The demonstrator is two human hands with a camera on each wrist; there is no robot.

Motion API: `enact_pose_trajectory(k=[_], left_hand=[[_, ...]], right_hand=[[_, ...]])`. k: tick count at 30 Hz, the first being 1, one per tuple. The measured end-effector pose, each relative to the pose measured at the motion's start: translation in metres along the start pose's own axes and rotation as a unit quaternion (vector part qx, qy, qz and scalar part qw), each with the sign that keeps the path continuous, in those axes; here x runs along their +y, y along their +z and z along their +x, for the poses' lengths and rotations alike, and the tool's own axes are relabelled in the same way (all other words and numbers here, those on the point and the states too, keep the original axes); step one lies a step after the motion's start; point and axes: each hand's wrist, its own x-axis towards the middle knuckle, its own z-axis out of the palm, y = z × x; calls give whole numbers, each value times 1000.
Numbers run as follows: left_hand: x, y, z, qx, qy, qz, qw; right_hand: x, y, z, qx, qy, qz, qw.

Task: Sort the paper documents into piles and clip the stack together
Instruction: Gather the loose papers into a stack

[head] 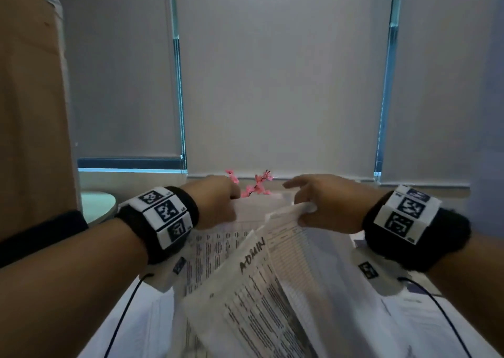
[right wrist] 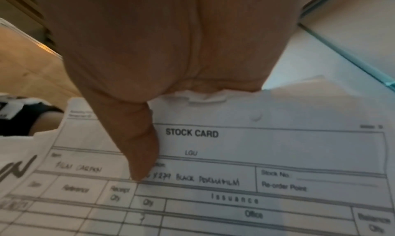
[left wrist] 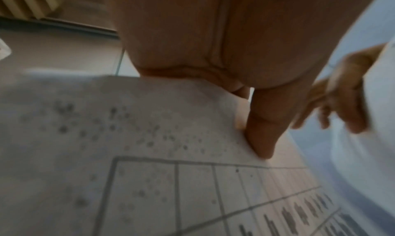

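Both hands hold paper documents up in front of me. My left hand (head: 221, 202) grips the top edge of a printed table sheet (head: 215, 248); in the left wrist view its thumb (left wrist: 262, 126) presses on that gridded sheet (left wrist: 149, 180). My right hand (head: 321, 207) pinches the top of a bundle whose front page is a form titled STOCK CARD (right wrist: 235, 163), thumb (right wrist: 138, 146) on the page. A sheet marked ADMIN (head: 253, 254) hangs between the two hands, in front of the others. No clip is in view.
More white papers (head: 425, 311) lie on the table below at the right and left. A pink artificial flower sprig (head: 256, 184) stands just behind the hands. Grey roller blinds (head: 286, 71) fill the background, with a tan board (head: 30, 112) at the left.
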Motion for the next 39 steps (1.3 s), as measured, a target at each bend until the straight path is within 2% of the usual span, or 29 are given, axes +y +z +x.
enact_pose_trajectory(k=[3, 5, 8, 10, 12, 14, 16, 17, 19, 21, 23, 25, 27, 30, 32, 35, 39], left_hand=[[14, -16, -3, 8, 57, -32, 998], [18, -26, -7, 14, 68, -46, 997], [6, -44, -14, 35, -1, -67, 997], [-14, -51, -20, 55, -54, -127, 989], [-35, -48, -31, 84, -72, -262, 959], [-52, -26, -41, 93, -85, -402, 907], [-60, 7, -53, 64, -92, -493, 863], [-64, 27, -57, 38, -99, -511, 853], [-63, 64, -62, -11, -69, -495, 866], [-48, 91, -69, -23, -23, -471, 882], [-31, 98, -72, 34, -14, -503, 864], [-19, 96, -68, 85, -65, -551, 827], [-17, 90, -63, 104, -98, -569, 810], [-13, 79, -60, 151, -93, -553, 814], [-11, 78, -56, 171, -86, -560, 806], [-16, 83, -51, 180, -94, -559, 804], [-14, 81, -53, 174, -60, -579, 794]], right_hand=[[-13, -7, 16, 25, -18, -13, 999], [-15, -8, 21, 31, 7, -9, 999], [-11, -14, 19, 35, 54, -8, 998], [0, -16, 14, 43, 88, 6, 995], [11, -17, 9, 49, 123, 23, 991], [23, -19, 3, 60, 150, 31, 986], [31, -24, -2, 69, 165, 38, 983], [34, -26, -5, 74, 168, 43, 982], [38, -30, -7, 88, 171, 59, 979], [39, -32, -6, 103, 171, 80, 977], [34, -35, -5, 116, 163, 100, 975], [27, -39, -6, 105, 154, 127, 974], [19, -42, -9, 71, 155, 133, 976], [13, -43, -9, 16, 144, 73, 987], [9, -42, -7, -10, 146, 55, 988], [3, -43, -3, -6, 150, 54, 987], [0, -54, 1, 14, 151, 80, 985]])
